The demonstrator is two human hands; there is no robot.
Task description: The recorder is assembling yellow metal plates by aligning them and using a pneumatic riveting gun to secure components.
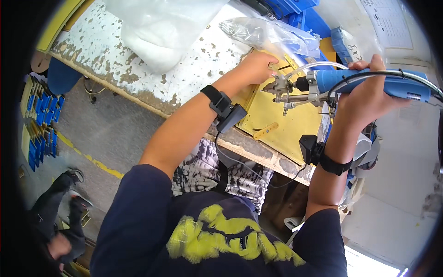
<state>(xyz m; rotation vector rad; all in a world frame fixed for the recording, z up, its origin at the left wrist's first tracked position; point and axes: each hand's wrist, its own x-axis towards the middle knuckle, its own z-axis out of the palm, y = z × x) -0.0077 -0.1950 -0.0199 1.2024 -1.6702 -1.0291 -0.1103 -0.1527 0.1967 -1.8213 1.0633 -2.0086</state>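
The powered screwdriver [331, 79] has a bright blue body, with silver metal fittings [282, 87] at its front. Beneath it, the flat panel [293, 138] is yellow, and so is the small strip [266, 131] on it. The worktop [184, 74] is white, mottled with brown-grey patches. A bag [150, 44] is milky white; the bins [317, 23] are blue. The person's shirt [134, 217] is navy with a blotchy yellow-green print, the trousers [198, 171] black-and-white patterned, the wrist straps [335, 165] black. A yellow line crosses the grey floor [115, 124].

A blue power tool [333, 77] overhangs the yellow plate [295, 134].
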